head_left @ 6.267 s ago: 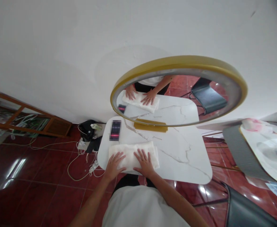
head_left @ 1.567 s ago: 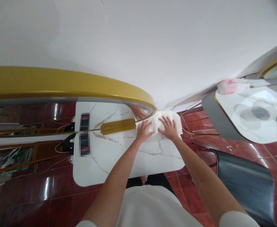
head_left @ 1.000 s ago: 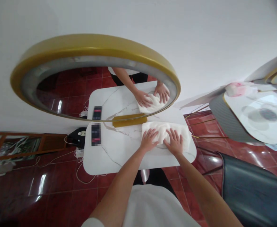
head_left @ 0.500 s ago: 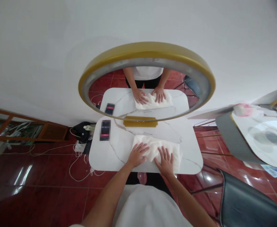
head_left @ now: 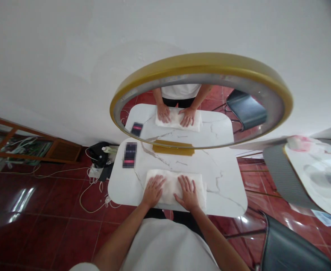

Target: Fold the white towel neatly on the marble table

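Observation:
A folded white towel point(head_left: 169, 188) lies flat along the near edge of the white marble-patterned table point(head_left: 224, 180). My left hand point(head_left: 153, 190) rests flat on its left part, fingers stretched forward. On the right part of the cloth lies my right hand point(head_left: 188, 192), palm down with fingers spread and the thumb pointing inward. Neither hand grips anything. A round gold-framed mirror point(head_left: 193, 113) stands on the table behind the towel and reflects both hands. Its gold base point(head_left: 172, 147) sits at the far edge.
A phone-like dark item point(head_left: 129, 155), blurred out, lies at the table's far left. A black chair point(head_left: 292, 241) stands at the right, near a second white table point(head_left: 318, 165). Cables and a black bag point(head_left: 97, 154) are on the red floor at left.
The towel has shifted left and nearer to me, and now lies straighter and smoother. Both hands moved with it, still flat on top. The head view has turned slightly.

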A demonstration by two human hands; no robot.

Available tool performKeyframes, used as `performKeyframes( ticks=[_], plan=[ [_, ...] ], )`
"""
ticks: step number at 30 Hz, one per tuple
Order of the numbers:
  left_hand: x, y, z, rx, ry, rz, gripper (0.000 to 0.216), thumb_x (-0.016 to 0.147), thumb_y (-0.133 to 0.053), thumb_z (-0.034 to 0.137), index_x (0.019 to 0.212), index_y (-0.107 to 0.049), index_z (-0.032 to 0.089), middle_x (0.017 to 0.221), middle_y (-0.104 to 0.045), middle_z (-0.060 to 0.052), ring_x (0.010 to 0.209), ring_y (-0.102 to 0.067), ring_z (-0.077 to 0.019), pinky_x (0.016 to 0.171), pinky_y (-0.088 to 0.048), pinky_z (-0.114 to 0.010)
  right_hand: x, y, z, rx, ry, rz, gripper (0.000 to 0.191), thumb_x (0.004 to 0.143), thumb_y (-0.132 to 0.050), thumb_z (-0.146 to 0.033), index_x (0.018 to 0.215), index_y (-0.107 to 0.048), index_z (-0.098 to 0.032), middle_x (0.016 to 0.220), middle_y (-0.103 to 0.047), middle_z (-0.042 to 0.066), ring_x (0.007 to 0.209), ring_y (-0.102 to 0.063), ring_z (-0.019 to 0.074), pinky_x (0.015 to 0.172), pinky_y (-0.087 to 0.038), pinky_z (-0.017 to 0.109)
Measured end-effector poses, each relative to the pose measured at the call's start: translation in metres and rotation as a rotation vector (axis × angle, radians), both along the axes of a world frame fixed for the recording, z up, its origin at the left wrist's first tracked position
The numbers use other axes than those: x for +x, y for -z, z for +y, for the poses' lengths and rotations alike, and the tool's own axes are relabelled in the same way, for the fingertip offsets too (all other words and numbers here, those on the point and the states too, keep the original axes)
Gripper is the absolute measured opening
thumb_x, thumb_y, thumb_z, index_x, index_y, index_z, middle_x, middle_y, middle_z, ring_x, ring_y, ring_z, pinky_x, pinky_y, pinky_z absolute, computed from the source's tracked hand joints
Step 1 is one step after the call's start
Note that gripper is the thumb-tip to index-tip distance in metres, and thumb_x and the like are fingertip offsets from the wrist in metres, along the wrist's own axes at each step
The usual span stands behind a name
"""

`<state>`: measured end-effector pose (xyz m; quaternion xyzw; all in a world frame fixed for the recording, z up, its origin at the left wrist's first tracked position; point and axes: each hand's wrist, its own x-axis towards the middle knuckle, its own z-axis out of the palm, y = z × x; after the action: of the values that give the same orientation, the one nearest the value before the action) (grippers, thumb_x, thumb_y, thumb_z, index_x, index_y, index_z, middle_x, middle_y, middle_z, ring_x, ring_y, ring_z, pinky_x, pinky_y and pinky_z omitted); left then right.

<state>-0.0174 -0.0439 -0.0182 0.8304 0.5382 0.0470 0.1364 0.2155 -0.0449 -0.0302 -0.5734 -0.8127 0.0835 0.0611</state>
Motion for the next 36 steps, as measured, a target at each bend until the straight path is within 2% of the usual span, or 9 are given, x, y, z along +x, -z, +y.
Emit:
performKeyframes(
  ticks=[5,11,21,26,29,34,36],
  plan=[
    [0.010,0.009,0.011,0.022,-0.123,0.031,0.057,0.090,-0.038,0.028,0.143,-0.018,0.030,0.150,-0.021,0.001,0.138,-0.018,-0.0194,0.112,-0.019,-0.043,-0.006,0.004,0.005,0.002,0.018,0.005,0.081,0.079,-0.046,-0.048,0.146,-0.007,-0.022,0.149,-0.020,0.008,0.136,-0.016,0.0315,0.108,-0.008,0.056],
    [0.007,0.010,0.023,-0.017,-0.081,0.026,0.059,0.090,-0.038,0.029,0.144,-0.015,0.030,0.151,-0.020,0.001,0.138,-0.016,-0.0192,0.113,-0.017,-0.043,-0.004,0.004,0.012,-0.040,0.004,-0.012,0.081,0.080,-0.044,-0.048,0.146,-0.005,-0.022,0.149,-0.019,0.008,0.137,-0.016,0.0308,0.108,-0.008,0.056],
    [0.007,0.013,0.058,-0.011,-0.141,0.013,0.058,0.088,-0.039,0.027,0.143,-0.021,0.031,0.149,-0.025,0.002,0.138,-0.017,-0.0197,0.113,-0.014,-0.044,0.000,0.005,0.063,-0.030,-0.073,-0.007,0.080,0.080,-0.045,-0.046,0.146,-0.007,-0.021,0.149,-0.020,0.006,0.137,-0.014,0.0299,0.109,-0.006,0.055],
    [0.008,0.017,0.079,0.027,-0.186,-0.013,0.054,0.088,-0.041,0.029,0.140,-0.027,0.031,0.147,-0.030,0.002,0.137,-0.021,-0.0194,0.114,-0.012,-0.045,0.000,0.009,0.083,-0.014,-0.056,0.002,0.079,0.081,-0.044,-0.046,0.146,-0.007,-0.021,0.149,-0.022,0.006,0.137,-0.015,0.0296,0.109,-0.006,0.055],
    [0.006,0.021,0.093,0.067,-0.279,-0.009,0.051,0.088,-0.040,0.029,0.139,-0.031,0.029,0.145,-0.033,-0.001,0.137,-0.021,-0.0197,0.113,-0.009,-0.048,-0.002,0.011,0.092,-0.007,-0.030,0.004,0.079,0.081,-0.044,-0.046,0.146,-0.007,-0.021,0.149,-0.022,0.006,0.137,-0.013,0.0296,0.109,-0.006,0.054],
    [-0.003,0.024,0.113,0.145,-0.604,0.042,0.049,0.090,-0.038,0.032,0.138,-0.035,0.022,0.144,-0.034,-0.009,0.137,-0.019,-0.0254,0.111,-0.006,-0.055,-0.004,0.012,0.099,-0.004,-0.029,0.012,0.079,0.081,-0.044,-0.047,0.146,-0.007,-0.021,0.149,-0.021,0.006,0.137,-0.013,0.0296,0.109,-0.006,0.055],
    [-0.010,0.022,0.119,0.160,-0.657,0.065,0.049,0.089,-0.039,0.034,0.136,-0.038,0.021,0.144,-0.034,-0.011,0.137,-0.019,-0.0277,0.110,-0.007,-0.058,-0.004,0.012,0.099,-0.001,-0.032,0.017,0.079,0.081,-0.044,-0.047,0.146,-0.007,-0.021,0.149,-0.021,0.006,0.137,-0.012,0.0295,0.109,-0.006,0.056]
  ],
)
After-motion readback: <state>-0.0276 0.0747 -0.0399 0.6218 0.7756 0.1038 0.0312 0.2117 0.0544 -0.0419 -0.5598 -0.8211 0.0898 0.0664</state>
